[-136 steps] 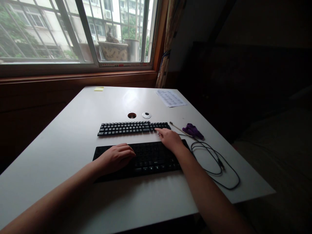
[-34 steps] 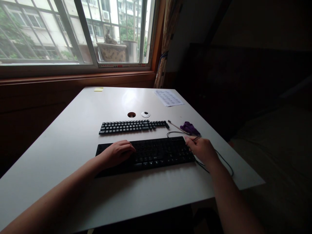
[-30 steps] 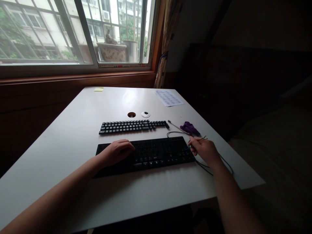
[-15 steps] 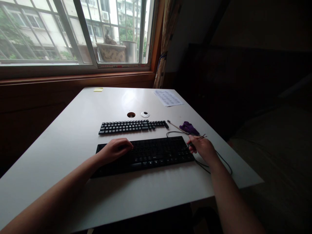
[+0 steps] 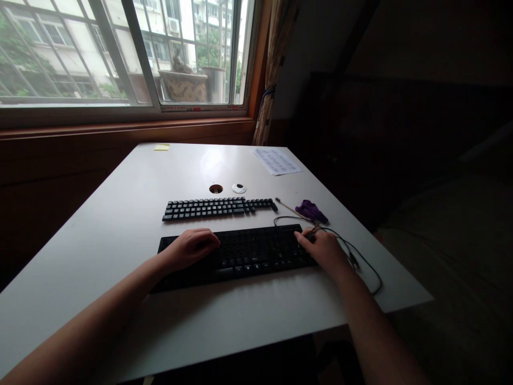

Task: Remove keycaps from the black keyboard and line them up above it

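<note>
A black keyboard (image 5: 256, 248) lies before me, many keycaps gone from its upper rows and several left along the front. Over its left part rests my left hand (image 5: 192, 247), fingers curled together; whatever they may hold is hidden. At the keyboard's right end is my right hand (image 5: 323, 248), closed on a thin two-pronged tool (image 5: 316, 229), with the thumb stretched toward the keys. A small dark piece shows by those fingers, too small to name. Loose black keycaps (image 5: 204, 208) stand in ordered rows just behind the keyboard.
Right of the keycaps lie a thin brush-like stick (image 5: 290, 208) and a crumpled purple cloth (image 5: 310, 210). A black cable (image 5: 366, 259) loops over the right side of the white table (image 5: 100, 214). Farther back are a cable hole (image 5: 216, 189), its round cover (image 5: 239, 188), a printed sheet (image 5: 276, 161) and a yellow note (image 5: 162, 147).
My right hand has moved slightly left and turned over the keyboard's right end; the tool's prongs, which pointed right, now show less above the fingers. My left hand has stayed almost still.
</note>
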The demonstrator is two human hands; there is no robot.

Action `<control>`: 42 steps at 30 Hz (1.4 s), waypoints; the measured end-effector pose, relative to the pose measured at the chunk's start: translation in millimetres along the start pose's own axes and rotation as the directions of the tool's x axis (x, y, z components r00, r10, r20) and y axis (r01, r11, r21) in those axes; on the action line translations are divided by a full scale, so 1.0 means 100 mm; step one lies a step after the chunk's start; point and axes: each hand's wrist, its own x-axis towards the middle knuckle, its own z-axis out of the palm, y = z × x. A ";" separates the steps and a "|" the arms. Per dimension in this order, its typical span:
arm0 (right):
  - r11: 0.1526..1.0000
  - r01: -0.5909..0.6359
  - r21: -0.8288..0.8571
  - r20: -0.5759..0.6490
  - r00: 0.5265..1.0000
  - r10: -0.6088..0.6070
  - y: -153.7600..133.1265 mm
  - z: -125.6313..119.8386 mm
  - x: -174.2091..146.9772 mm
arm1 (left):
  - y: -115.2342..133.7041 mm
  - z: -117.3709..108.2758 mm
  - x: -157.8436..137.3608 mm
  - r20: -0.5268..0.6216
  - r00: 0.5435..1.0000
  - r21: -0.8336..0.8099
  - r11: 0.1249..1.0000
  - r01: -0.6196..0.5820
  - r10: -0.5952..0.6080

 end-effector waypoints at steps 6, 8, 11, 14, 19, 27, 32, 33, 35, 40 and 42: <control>0.956 -0.229 0.186 0.096 0.972 0.215 0.12 0.04 -0.01 | 0.01 0.00 0.01 -0.004 1.000 0.014 1.000 -0.005 0.005; 0.935 -0.261 0.241 0.113 0.964 0.240 0.12 0.05 0.00 | 0.01 0.00 0.01 -0.007 1.000 0.020 1.000 -0.001 0.001; 0.919 -0.271 0.287 0.119 0.962 0.246 0.11 0.07 0.01 | 0.02 0.00 0.01 -0.006 1.000 0.027 1.000 0.005 -0.005; 0.900 -0.290 0.325 0.120 0.957 0.265 0.11 0.10 0.02 | 0.02 0.01 0.01 -0.007 1.000 0.033 0.999 0.003 -0.003; 0.880 -0.298 0.369 0.126 0.955 0.270 0.13 0.13 0.01 | 0.00 0.01 0.01 -0.001 1.000 0.045 0.999 0.006 -0.006; 0.860 -0.299 0.413 0.118 0.954 0.275 0.11 0.16 0.01 | -0.01 0.01 0.01 -0.009 1.000 0.054 0.999 0.005 -0.005; 0.875 -0.281 0.394 0.056 0.958 0.282 0.11 0.19 -0.03 | -0.02 0.02 0.01 -0.010 1.000 0.059 0.998 0.000 0.000; 0.893 -0.257 0.369 0.022 0.963 0.268 0.10 0.19 -0.04 | -0.02 0.02 0.01 -0.011 1.000 0.062 0.998 -0.003 0.004; 0.944 -0.182 0.277 -0.056 0.977 0.204 0.09 0.19 -0.07 | -0.02 0.02 0.01 -0.013 1.000 0.066 0.998 -0.010 0.011; 0.995 0.064 -0.078 -0.178 0.981 -0.077 0.04 0.21 -0.10 | -0.01 0.01 0.02 -0.008 1.000 0.073 0.997 -0.011 0.011; 0.985 0.087 -0.151 -0.173 0.978 -0.113 0.03 0.23 -0.09 | -0.01 0.02 0.01 -0.003 1.000 0.079 0.997 -0.011 0.011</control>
